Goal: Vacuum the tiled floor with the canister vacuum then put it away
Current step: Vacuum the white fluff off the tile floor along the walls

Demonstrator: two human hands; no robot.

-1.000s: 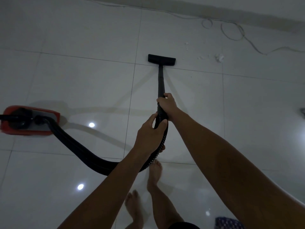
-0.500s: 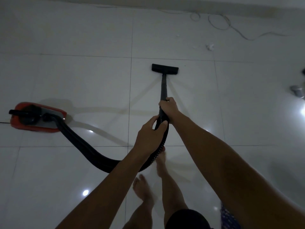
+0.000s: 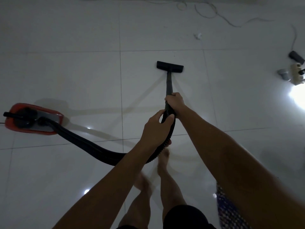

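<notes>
The red canister vacuum (image 3: pixel 33 119) sits on the white tiled floor (image 3: pixel 74 76) at the left. Its black ribbed hose (image 3: pixel 85 142) curves along the floor and up to my hands. My left hand (image 3: pixel 155 128) is wrapped around the hose end just below the wand. My right hand (image 3: pixel 175 101) grips the black wand (image 3: pixel 169 83) higher up. The flat black floor nozzle (image 3: pixel 170 65) rests on the tiles ahead of me. A small white clump of debris (image 3: pixel 198 36) lies beyond the nozzle.
A thin cable (image 3: pixel 212 13) loops along the far wall. At the right edge lie a power strip (image 3: pixel 298 74), a black adapter (image 3: pixel 296 57) and a small grey object (image 3: pixel 284 73). My bare feet (image 3: pixel 162 160) stand under the hose. A patterned cloth (image 3: pixel 231 212) shows at the bottom right.
The nozzle has been pulled back toward me, away from the debris and the wall. My feet have stepped backward. The power strip and adapter have come into view at the right.
</notes>
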